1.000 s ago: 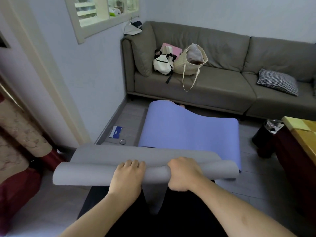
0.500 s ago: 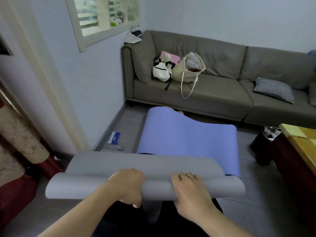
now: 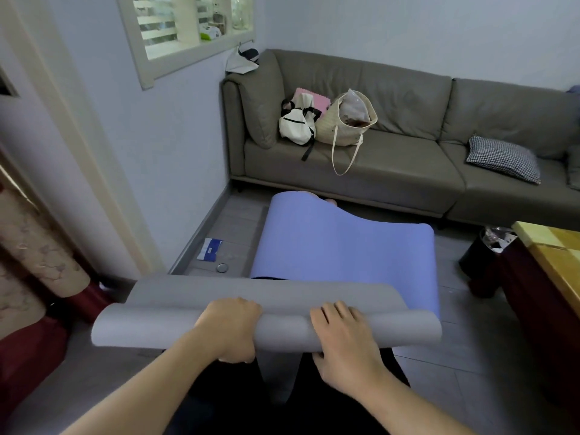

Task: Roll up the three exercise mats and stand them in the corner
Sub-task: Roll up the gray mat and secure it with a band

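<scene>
A grey exercise mat (image 3: 157,328) lies partly rolled across the floor in front of me, its flat part stretching away from the roll. My left hand (image 3: 230,328) grips the roll just left of its middle, fingers curled round it. My right hand (image 3: 340,337) lies on top of the roll to the right, fingers spread over the curve and thumb under its near side. Beyond it a blue-purple mat (image 3: 342,243) lies unrolled on the floor, its far end humped up by the sofa. A dark mat edge shows beneath it; no other mat can be made out.
A grey sofa (image 3: 408,171) with bags (image 3: 314,120) and a checked cushion (image 3: 505,158) lines the far wall. A wooden table (image 3: 555,262) and a black bin (image 3: 489,255) stand at right. A leaflet (image 3: 209,249) and a small round lid lie by the left wall.
The grey roll has turned farther away from me and grown a little thicker. My left hand changed from lying over the roll to gripping it; my right hand now lies on top.
</scene>
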Motion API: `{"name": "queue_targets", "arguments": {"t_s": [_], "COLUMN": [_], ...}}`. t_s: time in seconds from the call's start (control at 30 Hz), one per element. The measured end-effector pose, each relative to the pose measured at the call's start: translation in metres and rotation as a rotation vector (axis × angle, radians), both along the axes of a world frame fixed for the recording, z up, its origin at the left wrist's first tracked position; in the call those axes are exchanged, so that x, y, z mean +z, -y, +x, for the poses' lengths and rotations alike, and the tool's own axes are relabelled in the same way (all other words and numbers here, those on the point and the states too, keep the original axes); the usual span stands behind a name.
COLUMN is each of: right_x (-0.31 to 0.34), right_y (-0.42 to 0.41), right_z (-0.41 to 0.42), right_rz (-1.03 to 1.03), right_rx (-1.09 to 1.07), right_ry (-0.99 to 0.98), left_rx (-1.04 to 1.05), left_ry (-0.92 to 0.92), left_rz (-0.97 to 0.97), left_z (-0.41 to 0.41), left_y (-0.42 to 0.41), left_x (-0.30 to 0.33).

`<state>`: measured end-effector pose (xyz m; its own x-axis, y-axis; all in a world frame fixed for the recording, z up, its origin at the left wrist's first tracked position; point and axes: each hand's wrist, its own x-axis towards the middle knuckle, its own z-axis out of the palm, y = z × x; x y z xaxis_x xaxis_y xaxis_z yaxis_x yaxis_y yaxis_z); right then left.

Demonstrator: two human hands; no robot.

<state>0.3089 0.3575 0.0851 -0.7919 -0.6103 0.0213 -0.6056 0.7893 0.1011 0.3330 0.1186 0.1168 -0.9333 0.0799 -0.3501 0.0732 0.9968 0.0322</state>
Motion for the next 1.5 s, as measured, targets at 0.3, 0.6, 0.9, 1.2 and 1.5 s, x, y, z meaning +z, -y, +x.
{"name": "queue_targets", "arguments": {"t_s": [0.3, 0.6, 0.9, 1.2, 1.5], "right_x": [0.031, -0.012, 0.042, 0.063, 0.046], "right_y": [0.016, 0.010, 0.016, 0.007, -0.016], "right_z": [-0.050, -0.024, -0.043, -0.012, -0.001], "right_rz": [0.112, 0.003, 0.059, 0.176, 0.114], "right_rx": [-0.103, -0.030, -0.033, -0.050, -0.015], "right_ry": [0.389, -0.019, 0.077, 0.511, 0.260], "left_rx": [-0.014, 0.012, 0.006, -0.004, 0.059], "left_ry": [-0.295, -0.065, -0.327, 0.229, 0.325], "left_rz": [-0.099, 0.024, -0.088, 0.137, 0.173], "left_z": [0.012, -0.020, -0.006, 0.013, 0.003], "left_y": [-0.018, -0.001, 0.001, -0.001, 0.000], "left_x": [-0.024, -0.012, 0.001, 0.032, 0.033]}}
